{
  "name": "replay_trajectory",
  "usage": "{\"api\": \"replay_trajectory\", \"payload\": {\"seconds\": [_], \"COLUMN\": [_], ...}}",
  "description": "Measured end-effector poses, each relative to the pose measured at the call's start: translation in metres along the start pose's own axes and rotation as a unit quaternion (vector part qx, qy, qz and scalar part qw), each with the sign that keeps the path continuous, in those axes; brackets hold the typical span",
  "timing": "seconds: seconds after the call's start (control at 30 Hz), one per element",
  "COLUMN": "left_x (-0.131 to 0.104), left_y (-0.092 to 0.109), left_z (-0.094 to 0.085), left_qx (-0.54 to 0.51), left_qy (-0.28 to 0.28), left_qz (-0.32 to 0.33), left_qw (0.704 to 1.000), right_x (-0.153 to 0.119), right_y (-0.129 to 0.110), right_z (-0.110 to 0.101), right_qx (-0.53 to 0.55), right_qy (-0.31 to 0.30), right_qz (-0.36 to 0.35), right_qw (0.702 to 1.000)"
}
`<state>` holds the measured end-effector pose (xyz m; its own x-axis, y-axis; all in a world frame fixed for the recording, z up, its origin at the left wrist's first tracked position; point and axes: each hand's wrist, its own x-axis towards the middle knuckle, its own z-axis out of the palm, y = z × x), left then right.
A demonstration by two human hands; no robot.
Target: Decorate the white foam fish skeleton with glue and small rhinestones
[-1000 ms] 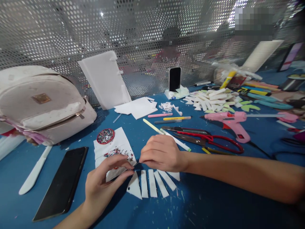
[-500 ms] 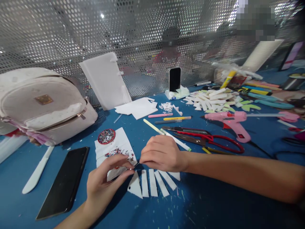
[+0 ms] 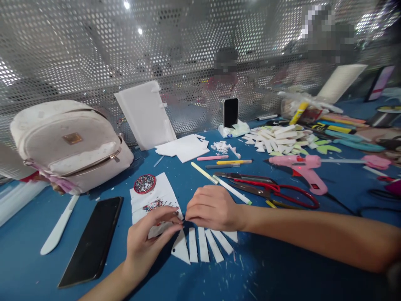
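My left hand [image 3: 148, 238] is closed in a pinch, thumb and fingertips meeting near a paper sheet [image 3: 138, 205]; what lies between them is too small to make out. Close against it, my right hand [image 3: 213, 207] is also closed, its fingers curled around a thin wire-like piece that is mostly hidden. Small multicoloured beads [image 3: 156, 205] are scattered on the paper, and a round red-rimmed dish [image 3: 144, 184] full of beads stands at its far end. Below the hands, several white foam strips [image 3: 203, 244] lie fanned out beside a pointed white piece [image 3: 181, 248] with a black dot.
At left are a dark phone [image 3: 90, 240], a white knife [image 3: 59, 228] and a pale backpack [image 3: 72, 146]. Red-handled scissors [image 3: 282, 194], felt pens [image 3: 233, 162] and a pink glue gun [image 3: 305, 165] lie right. Behind them is a pile of foam pieces [image 3: 278, 136].
My hands have drawn closer together, their fingertips now almost touching; the thin piece that showed between them is hardly visible. The whole view has shifted slightly.
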<state>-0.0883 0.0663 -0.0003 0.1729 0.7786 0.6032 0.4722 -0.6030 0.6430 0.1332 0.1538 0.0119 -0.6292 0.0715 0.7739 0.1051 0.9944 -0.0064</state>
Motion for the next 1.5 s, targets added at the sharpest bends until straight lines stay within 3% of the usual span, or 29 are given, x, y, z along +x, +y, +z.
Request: {"api": "replay_trajectory", "payload": {"seconds": [0.37, 0.83, 0.93, 1.07, 1.13, 1.3, 1.5], "left_x": [0.012, 0.019, 0.019, 0.016, 0.014, 0.01, 0.012], "left_y": [0.003, 0.005, 0.004, 0.004, 0.004, 0.003, 0.003], "left_z": [0.006, 0.012, 0.011, 0.007, 0.005, 0.001, 0.004], "left_qx": [0.086, 0.116, 0.128, 0.13, 0.128, 0.141, 0.148], "left_qy": [0.001, 0.011, 0.013, 0.007, 0.004, 0.0, -0.005], "left_qz": [0.032, 0.01, 0.015, 0.032, 0.054, 0.067, 0.034], "left_qw": [0.996, 0.993, 0.992, 0.991, 0.99, 0.988, 0.988], "right_x": [0.0, -0.005, -0.002, 0.002, 0.003, 0.001, -0.001], "right_y": [0.001, 0.004, 0.005, 0.007, 0.008, 0.008, 0.007], "right_z": [0.005, 0.013, 0.009, 0.005, 0.005, 0.009, 0.013], "right_qx": [0.043, 0.121, 0.178, 0.264, 0.281, 0.254, 0.22], "right_qy": [-0.027, -0.029, -0.019, 0.03, 0.036, 0.008, -0.051], "right_qz": [0.026, 0.117, 0.167, 0.274, 0.291, 0.265, 0.153], "right_qw": [0.998, 0.985, 0.969, 0.924, 0.914, 0.93, 0.962]}}
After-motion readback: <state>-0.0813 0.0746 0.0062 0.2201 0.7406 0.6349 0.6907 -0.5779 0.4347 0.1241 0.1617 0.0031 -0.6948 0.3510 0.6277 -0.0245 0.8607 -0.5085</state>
